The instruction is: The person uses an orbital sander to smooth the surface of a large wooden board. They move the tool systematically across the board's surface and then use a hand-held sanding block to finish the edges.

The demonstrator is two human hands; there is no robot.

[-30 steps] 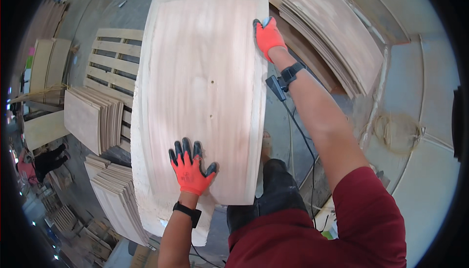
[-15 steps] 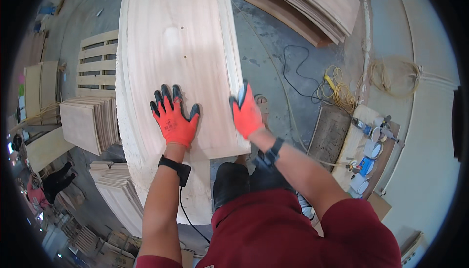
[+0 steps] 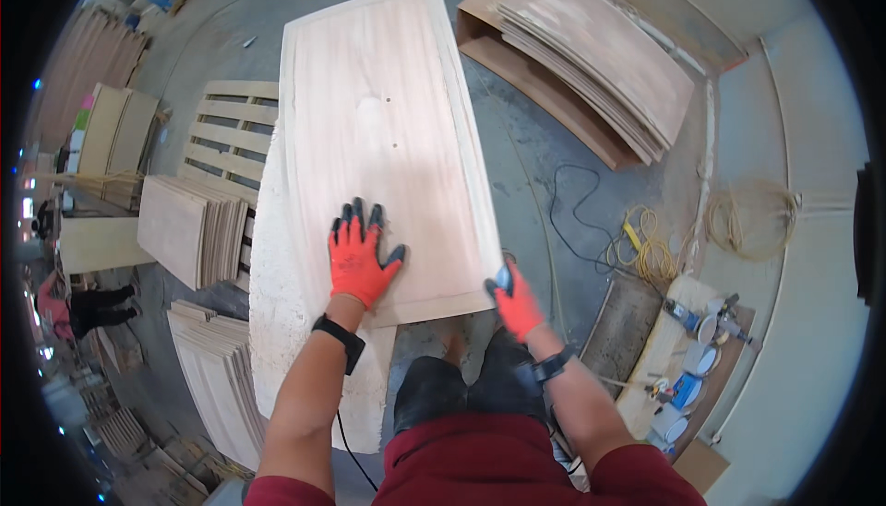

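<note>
A large pale wooden panel (image 3: 388,202) with two small holes lies on a rough whitish slab (image 3: 277,340). My left hand (image 3: 362,261), in a red and black glove, rests flat on the panel's near part with its fingers spread. At the near right corner my right hand (image 3: 519,305), gloved alike, is closed round a small blue-grey pad (image 3: 504,278) against the panel's right edge. Motion smears this hand, and its fingers mostly cover the pad; I cannot make out its exact kind.
Stacked panels stand at left (image 3: 175,229) and far right (image 3: 600,54). A slatted pallet (image 3: 231,137) lies at far left. On the right are a coiled yellow cable (image 3: 651,252) and a bench (image 3: 646,386) with power tools and discs. A person (image 3: 69,312) is at far left.
My right hand has slid along the panel's right edge toward me, down to the near corner. My left hand stays flat on the panel. The whole view has shifted.
</note>
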